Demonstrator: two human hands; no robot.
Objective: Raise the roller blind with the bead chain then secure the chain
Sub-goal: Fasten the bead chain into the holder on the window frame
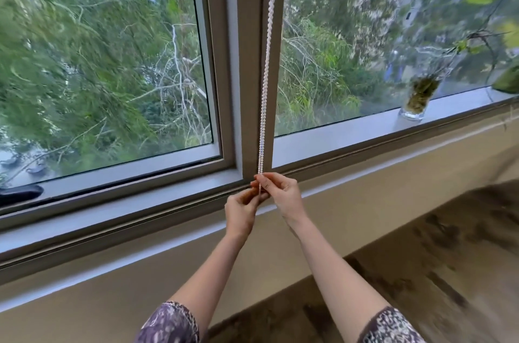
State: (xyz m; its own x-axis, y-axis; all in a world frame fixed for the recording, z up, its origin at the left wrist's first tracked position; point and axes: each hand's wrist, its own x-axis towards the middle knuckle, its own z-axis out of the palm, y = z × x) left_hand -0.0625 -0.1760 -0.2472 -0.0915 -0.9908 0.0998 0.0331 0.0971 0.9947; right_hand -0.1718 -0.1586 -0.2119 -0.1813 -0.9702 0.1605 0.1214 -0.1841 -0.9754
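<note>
White bead chain (266, 67) hanging taut down the central window post (247, 62), both strands close together, lower end at sill level. Right hand (283, 195) pinched shut on the chain near its bottom. Left hand (243, 209) just below and beside it, fingers curled at the chain's end, grip unclear. Patterned sleeves (168, 324) at the lower edge. Glass vase (418, 97) with greenery on the sill (351, 126), well to the right.

Soft daylight through the window (112, 62); trees outside motion-blurred, edges bowed
</note>
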